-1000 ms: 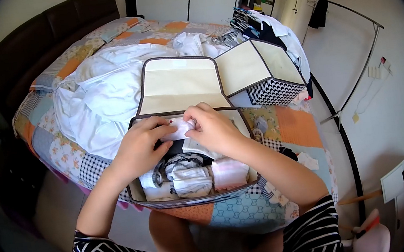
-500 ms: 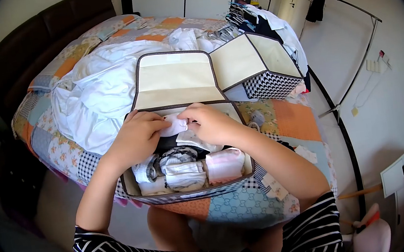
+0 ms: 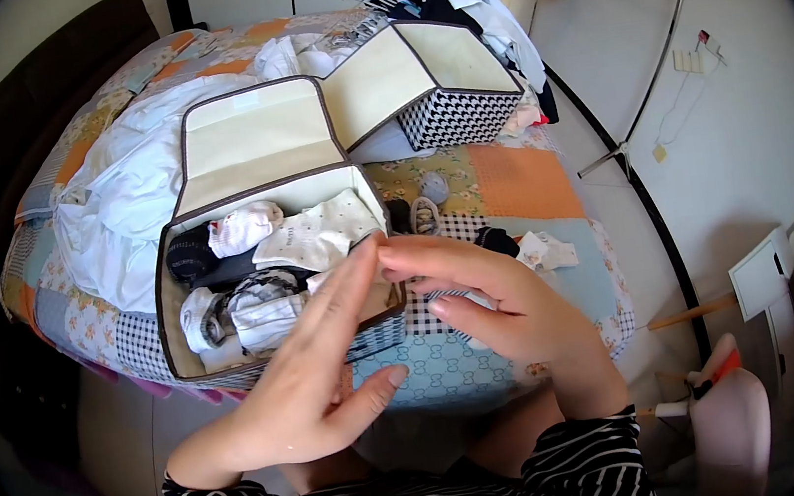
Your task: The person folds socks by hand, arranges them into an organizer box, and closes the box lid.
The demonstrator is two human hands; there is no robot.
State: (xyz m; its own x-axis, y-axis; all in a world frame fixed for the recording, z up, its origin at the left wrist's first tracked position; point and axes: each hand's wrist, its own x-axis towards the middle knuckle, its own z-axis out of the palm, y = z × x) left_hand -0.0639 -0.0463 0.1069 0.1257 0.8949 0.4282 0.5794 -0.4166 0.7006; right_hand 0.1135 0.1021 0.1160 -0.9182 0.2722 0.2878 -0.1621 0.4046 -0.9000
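Observation:
My left hand (image 3: 316, 357) is open, fingers stretched, in front of the storage box's near right corner. Facing it, my right hand (image 3: 498, 300) is also open, fingers slightly curved; the fingertips of both hands come close together, with nothing visible between them. The fabric storage box (image 3: 383, 336) lies with its cream lid (image 3: 254, 132) folded back. Inside are a rolled white-and-pink sock (image 3: 244, 229), dotted cream socks (image 3: 321, 233), a black sock roll (image 3: 188, 256), a grey patterned roll (image 3: 268, 289) and a white roll (image 3: 265, 322). My left hand hides the box's front right part.
A second, houndstooth storage box (image 3: 461, 119) stands open behind. Loose socks (image 3: 546, 251) and a grey ball-shaped bundle (image 3: 433, 187) lie on the patchwork bedspread (image 3: 517, 179). White bedding (image 3: 105, 209) is heaped left. A clothes rack (image 3: 656, 57) and chair (image 3: 731, 425) are at the right.
Both hands have let go of the pale sock and moved out of the box toward me and to the right. Cream socks now show in the box's back right. The view has turned rightward.

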